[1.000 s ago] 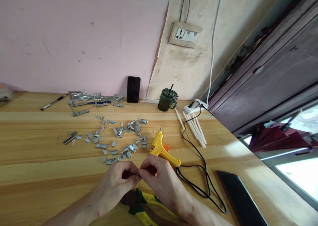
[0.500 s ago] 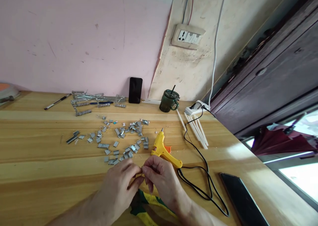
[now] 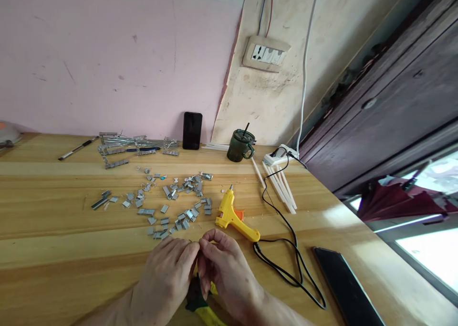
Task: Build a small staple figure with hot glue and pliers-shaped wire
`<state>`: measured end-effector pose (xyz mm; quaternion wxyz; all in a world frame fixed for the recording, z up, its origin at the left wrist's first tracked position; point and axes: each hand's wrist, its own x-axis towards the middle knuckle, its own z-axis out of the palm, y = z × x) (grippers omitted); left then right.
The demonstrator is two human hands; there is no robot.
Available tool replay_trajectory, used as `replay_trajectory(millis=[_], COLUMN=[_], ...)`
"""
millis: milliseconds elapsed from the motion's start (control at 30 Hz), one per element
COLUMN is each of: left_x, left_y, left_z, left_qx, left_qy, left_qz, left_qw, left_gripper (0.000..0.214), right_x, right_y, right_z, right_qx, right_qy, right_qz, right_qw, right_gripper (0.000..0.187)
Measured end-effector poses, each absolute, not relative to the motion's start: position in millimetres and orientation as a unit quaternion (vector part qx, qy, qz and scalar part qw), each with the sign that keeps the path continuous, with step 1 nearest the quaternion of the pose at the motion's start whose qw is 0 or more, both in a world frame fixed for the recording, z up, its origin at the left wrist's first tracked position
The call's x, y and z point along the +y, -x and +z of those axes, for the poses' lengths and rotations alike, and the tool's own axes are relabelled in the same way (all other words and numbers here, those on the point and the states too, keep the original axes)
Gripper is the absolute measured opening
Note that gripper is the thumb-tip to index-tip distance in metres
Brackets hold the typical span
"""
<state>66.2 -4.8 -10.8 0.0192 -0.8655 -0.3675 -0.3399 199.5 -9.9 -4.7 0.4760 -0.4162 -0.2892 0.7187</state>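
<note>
My left hand [image 3: 166, 278] and my right hand [image 3: 225, 268] meet fingertip to fingertip just above the near part of the wooden table [image 3: 53, 249]. They pinch something very small between them, and the fingers hide it. Under the hands lies a yellow and green object [image 3: 200, 309], mostly covered. Just beyond my fingers lie several small loose metal staple pieces [image 3: 175, 202]. A yellow glue gun [image 3: 232, 216] rests on the table right beside my right hand.
The gun's black cord [image 3: 286, 249] loops to a white power strip [image 3: 279, 156]. White glue sticks [image 3: 282, 185] lie near it. A dark phone [image 3: 345, 285] lies at the right. At the wall are another phone [image 3: 192, 130], a green mug [image 3: 241, 145], staple strips [image 3: 132, 142] and a pen [image 3: 75, 149].
Both hands stayed pinched together and turned slightly, with the knuckles now more toward me. The view shifted a little. Nothing on the table moved.
</note>
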Motion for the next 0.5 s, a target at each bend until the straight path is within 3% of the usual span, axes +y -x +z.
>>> replay_trajectory(millis=[133, 267, 333, 500], left_x=[-3.9, 1.6, 4.0, 5.5], left_y=[-69.0, -73.3, -74.4, -71.2], left_z=[-9.8, 11.7, 21.5, 25.3], left_qx=[-0.429, -0.500, -0.500, -0.461], left_qy=[0.828, 0.689, 0.597, 0.551], left_qz=[-0.344, -0.293, -0.293, -0.312], left_qw=[-0.105, -0.437, -0.554, -0.621], left_gripper=[0.021, 0.019, 0.016, 0.025], right_x=[-9.7, -6.8, -6.3, -6.1], right_y=[-201.2, -206.8, -208.2, -209.2], right_z=[-0.9, 4.6, 6.5, 9.9], right_qx=[-0.270, -0.283, -0.293, -0.314], right_qy=[0.411, 0.423, 0.431, 0.441], right_qz=[0.733, 0.726, 0.717, 0.709], right_qw=[0.471, 0.463, 0.463, 0.451], right_gripper=[0.033, 0.029, 0.030, 0.027])
